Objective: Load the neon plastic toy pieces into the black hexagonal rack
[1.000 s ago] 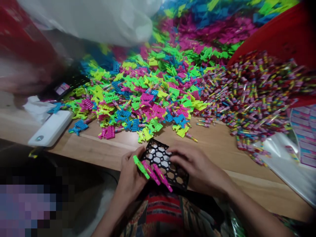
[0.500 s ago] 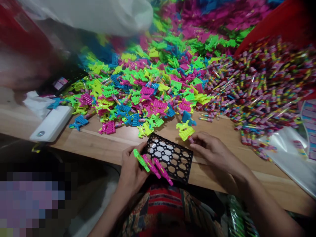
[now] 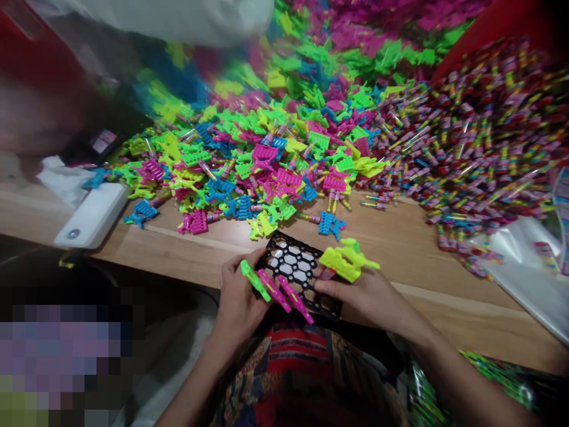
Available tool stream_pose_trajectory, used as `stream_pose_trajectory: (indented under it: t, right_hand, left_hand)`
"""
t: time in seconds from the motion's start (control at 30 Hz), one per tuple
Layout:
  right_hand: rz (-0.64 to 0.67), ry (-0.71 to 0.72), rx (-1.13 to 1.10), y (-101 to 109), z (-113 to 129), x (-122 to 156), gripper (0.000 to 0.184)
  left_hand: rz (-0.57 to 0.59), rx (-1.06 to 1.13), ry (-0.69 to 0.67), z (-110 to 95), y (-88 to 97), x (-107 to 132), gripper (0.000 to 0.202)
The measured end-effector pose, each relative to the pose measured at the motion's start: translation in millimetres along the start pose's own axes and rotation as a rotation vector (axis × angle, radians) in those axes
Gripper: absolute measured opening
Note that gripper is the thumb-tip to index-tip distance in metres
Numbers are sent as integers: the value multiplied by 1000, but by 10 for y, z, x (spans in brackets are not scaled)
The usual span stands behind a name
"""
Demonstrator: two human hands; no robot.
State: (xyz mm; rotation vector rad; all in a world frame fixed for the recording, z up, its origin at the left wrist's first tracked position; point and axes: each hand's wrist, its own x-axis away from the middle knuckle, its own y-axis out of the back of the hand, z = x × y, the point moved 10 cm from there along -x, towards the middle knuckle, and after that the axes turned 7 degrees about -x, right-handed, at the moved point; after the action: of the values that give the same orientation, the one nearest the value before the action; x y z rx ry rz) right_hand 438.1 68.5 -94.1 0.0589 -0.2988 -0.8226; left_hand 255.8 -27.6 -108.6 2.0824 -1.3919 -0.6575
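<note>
In the head view, my left hand [image 3: 242,293] grips the left end of a black grid tray [image 3: 291,260] at the table's front edge. One green plastic toy [image 3: 255,280] and two pink plastic toys [image 3: 296,299] stand in a row along the tray's near side. My right hand [image 3: 355,293] is closed on a yellow plastic toy [image 3: 347,260] with a short clear tube at its lower end. It holds the toy over the right part of the tray. The fingertips are partly hidden behind the toy.
A large heap of green, pink, blue and yellow plastic toys [image 3: 249,160] spreads beyond the tray. On the right lies a pile of small candy-filled tubes [image 3: 480,142], with a clear plastic bag [image 3: 520,255] nearer. A white box-like device [image 3: 91,219] sits at the left table edge.
My right hand has moved left and slightly down with the yellow toy, from the far right corner of the tray to over it. A blue toy behind it now shows fully. The left hand keeps its hold.
</note>
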Motion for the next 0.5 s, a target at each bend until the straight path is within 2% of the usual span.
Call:
stream_pose_trajectory:
  t: [0.17, 0.27, 0.4, 0.5]
  right_hand:
    - [124, 72, 130, -256, -6, 120, 14]
    - [148, 233, 299, -350, 105, 168, 11]
    - [84, 475, 463, -397, 258, 253, 22]
    - [33, 548, 510, -421, 258, 305, 28]
  left_hand:
    - [-28, -21, -1, -10, 23, 0, 56]
    - [-13, -12, 14, -13, 18, 4, 55]
    - [1, 3, 29, -10, 17, 8, 55]
    - [-3, -6, 27, -11, 16, 8, 55]
